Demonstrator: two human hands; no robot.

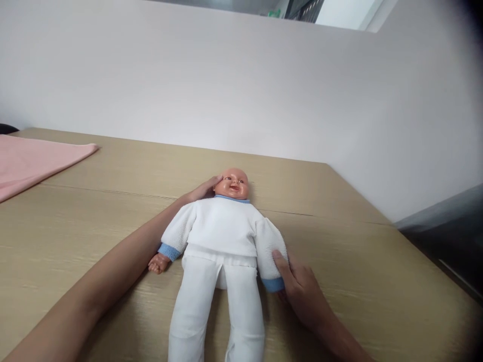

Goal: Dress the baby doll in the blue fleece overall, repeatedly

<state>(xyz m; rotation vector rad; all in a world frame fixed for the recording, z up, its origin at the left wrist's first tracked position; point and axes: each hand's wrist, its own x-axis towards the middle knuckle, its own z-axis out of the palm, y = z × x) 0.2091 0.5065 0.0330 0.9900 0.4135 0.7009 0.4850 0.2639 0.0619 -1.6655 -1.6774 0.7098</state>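
Note:
A baby doll lies on its back on the table, head toward the far side. It wears a white fleece top with blue collar and cuffs, plus white trousers; its feet are out of frame. My left hand cups the side of the doll's head, thumb at the temple and the other fingers mostly hidden behind it. Around the doll's sleeve on the right side, just above the blue cuff, my right hand is closed, thumb on top. The doll's other arm rests outstretched beside my left forearm.
The wooden table has a seam running across it. A pink cloth lies at the far left. Behind stands a white wall with an opening at the top. A dark object is beyond the table's right edge.

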